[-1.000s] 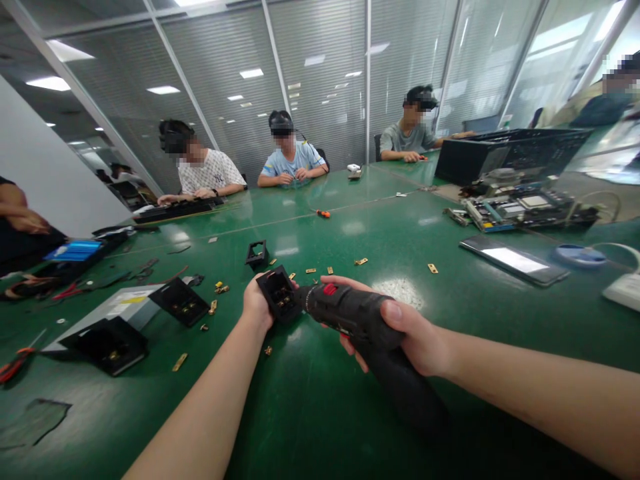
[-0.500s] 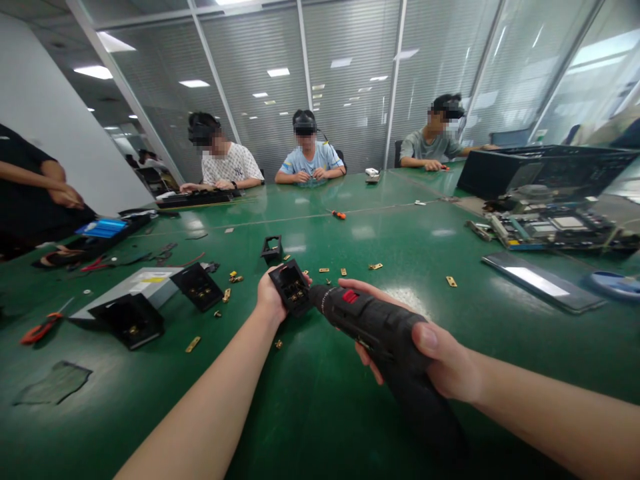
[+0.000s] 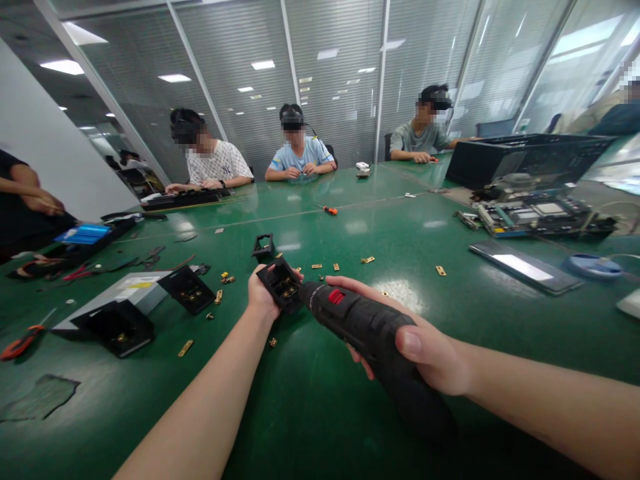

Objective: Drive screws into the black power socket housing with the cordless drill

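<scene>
My left hand (image 3: 263, 297) is closed on a black socket housing (image 3: 281, 281), tilted so its open side with brass parts inside faces me. My right hand (image 3: 425, 347) is wrapped round a black cordless drill (image 3: 360, 320) with a red switch on top. The drill's front end reaches the right edge of the housing; its tip is hidden, so contact cannot be told. Another black housing frame (image 3: 263, 247) stands just behind. Left of my left hand are two more black housings, one (image 3: 186, 290) leaning on a grey metal box (image 3: 143, 287), the other (image 3: 117, 327) in front.
Several small brass strips (image 3: 367, 260) lie scattered on the green table (image 3: 320, 400). An orange-handled screwdriver (image 3: 23, 343) lies far left, another (image 3: 331, 211) farther back. At right are a circuit board (image 3: 540, 213), a black case (image 3: 520, 160) and a phone-like slab (image 3: 525, 267). Co-workers sit opposite.
The whole view has shifted, with table objects sliding slightly left. Both hands keep their hold, and the drill stays lined up at the housing.
</scene>
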{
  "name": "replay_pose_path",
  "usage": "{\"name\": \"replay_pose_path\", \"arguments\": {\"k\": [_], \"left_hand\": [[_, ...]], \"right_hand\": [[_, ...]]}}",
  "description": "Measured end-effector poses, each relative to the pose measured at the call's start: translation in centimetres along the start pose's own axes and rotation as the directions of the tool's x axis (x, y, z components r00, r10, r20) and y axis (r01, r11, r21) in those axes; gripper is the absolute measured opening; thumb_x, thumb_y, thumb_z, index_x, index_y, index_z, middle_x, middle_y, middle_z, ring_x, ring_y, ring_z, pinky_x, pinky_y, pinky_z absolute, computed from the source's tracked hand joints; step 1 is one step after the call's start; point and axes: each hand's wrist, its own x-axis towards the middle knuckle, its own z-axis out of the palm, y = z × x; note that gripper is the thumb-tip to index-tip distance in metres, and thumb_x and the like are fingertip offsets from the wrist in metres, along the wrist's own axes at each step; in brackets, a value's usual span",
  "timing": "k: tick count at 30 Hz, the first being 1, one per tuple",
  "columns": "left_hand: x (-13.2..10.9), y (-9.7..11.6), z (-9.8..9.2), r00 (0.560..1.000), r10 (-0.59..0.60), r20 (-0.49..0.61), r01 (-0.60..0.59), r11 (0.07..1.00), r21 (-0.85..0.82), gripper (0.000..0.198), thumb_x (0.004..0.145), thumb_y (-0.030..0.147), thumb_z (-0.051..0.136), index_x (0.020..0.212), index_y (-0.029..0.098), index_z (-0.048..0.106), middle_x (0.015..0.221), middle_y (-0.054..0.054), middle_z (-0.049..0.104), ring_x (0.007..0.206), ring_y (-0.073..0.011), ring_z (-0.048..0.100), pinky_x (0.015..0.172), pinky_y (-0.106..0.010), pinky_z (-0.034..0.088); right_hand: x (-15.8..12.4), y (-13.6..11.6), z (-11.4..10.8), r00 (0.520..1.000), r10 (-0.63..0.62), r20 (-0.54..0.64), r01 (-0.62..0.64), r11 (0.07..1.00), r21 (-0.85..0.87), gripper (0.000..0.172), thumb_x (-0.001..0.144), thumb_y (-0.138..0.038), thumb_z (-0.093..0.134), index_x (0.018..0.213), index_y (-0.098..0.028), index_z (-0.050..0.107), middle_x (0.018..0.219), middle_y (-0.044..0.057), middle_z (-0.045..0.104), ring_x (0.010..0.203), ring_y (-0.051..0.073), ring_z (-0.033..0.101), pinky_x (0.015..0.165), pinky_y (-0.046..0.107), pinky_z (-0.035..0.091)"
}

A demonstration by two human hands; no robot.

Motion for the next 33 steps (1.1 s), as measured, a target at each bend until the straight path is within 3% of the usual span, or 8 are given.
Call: {"name": "replay_pose_path", "arguments": {"k": [13,22,33], "left_hand": [[0.02,-0.16,-0.02,0.998,0.056,0.032,-0.058,0.996,0.073,0.034,0.076,0.034,0.043,0.072,0.01,0.067,0.065,-0.013,0.069,0.062,-0.0269,0.068,0.061,-0.039,0.056],[-0.12,-0.16,0.06,1.0,0.025,-0.011,-0.025,1.0,0.008,0.032,0.076,0.033,0.045,0.075,0.011,0.068,0.066,-0.011,0.069,0.064,-0.0265,0.069,0.062,-0.04,0.056],[0.15,-0.29,-0.63,0.994,0.079,0.077,-0.083,0.995,0.052,0.03,0.074,0.031,0.046,0.073,0.011,0.068,0.067,-0.013,0.068,0.065,-0.0274,0.069,0.064,-0.04,0.056]], "right_hand": [[0.0,-0.1,0.13,0.999,0.026,-0.027,-0.026,1.0,-0.017,0.094,0.077,-0.062,0.068,0.151,-0.02,0.027,0.099,0.007,0.058,0.074,0.016,0.055,0.062,0.028,0.043],[-0.02,0.09,-0.07,1.0,0.018,-0.005,-0.018,1.0,-0.01,0.092,0.078,-0.059,0.068,0.151,-0.022,0.027,0.101,0.008,0.057,0.075,0.017,0.055,0.064,0.029,0.044],[-0.08,-0.06,0.14,0.999,0.037,-0.027,-0.038,0.999,-0.025,0.093,0.077,-0.063,0.066,0.151,-0.022,0.028,0.099,0.008,0.059,0.073,0.018,0.057,0.062,0.03,0.044]]}}
